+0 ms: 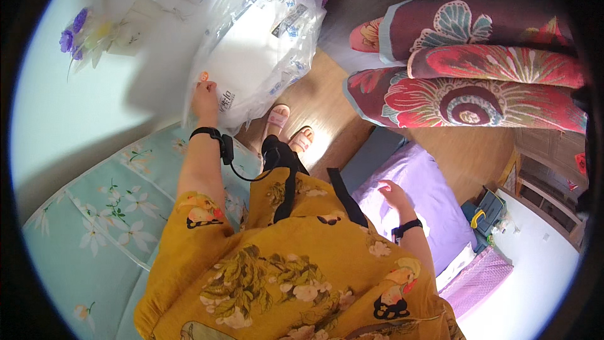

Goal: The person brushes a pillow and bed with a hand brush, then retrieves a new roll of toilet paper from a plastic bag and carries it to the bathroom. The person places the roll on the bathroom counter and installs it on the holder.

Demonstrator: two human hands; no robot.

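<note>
At the left, my left hand (205,99) has its fingers curled at the near edge of a large clear plastic bag (302,52). A white, flat-faced item (250,54) with dark printed writing shows through the film; I cannot tell whether it is a box. A round orange sticker (204,76) sits just beyond my fingertips. To the right, my right hand (394,193) hangs with loosely bent fingers and holds nothing. Below it lies a lilac bedsheet (424,184). Both wrists wear black straps, and a cable runs from the left one.
A mint-green floral padded surface (118,217) lies at my left. Artificial purple flowers (75,33) stand by the wall. Red-flowered fabric rolls or cushions (472,99) jut in from the right. My pink slippers (277,118) rest on the wood floor (325,73). A dark green case (488,212) stands farther right.
</note>
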